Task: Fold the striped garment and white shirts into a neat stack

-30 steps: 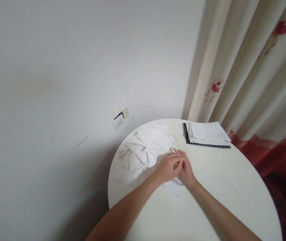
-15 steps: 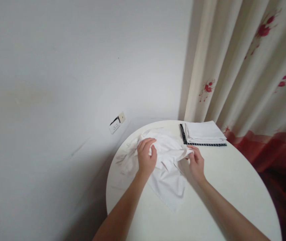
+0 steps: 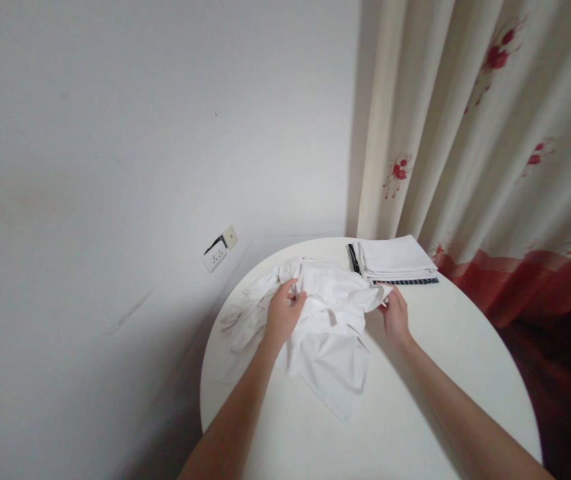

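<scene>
A crumpled white cloth (image 3: 333, 357) lies in loose folds on the round white table (image 3: 310, 430), one pointed corner hanging toward me. My left hand (image 3: 285, 313) is closed on the cloth's upper left part, thumb and fingers around a fold. On the other side, my right hand (image 3: 395, 313) pinches a gathered end of it, lifted slightly off the table. The fabric partly hides the fingertips of both hands. Whether the cloth is a garment or a plain sheet I cannot tell.
Beyond my right hand, a stack of folded white cloth (image 3: 393, 259) rests on a dark piece with a patterned edge (image 3: 410, 281). A wall socket (image 3: 215, 256) is to the left of the table. A floral curtain (image 3: 430, 133) with a red lower band hangs at the right.
The view has swung slightly right. My left hand has drawn its fingers in on the cloth, and the fabric between my hands is spread a little more. My right hand keeps its pinch.
</scene>
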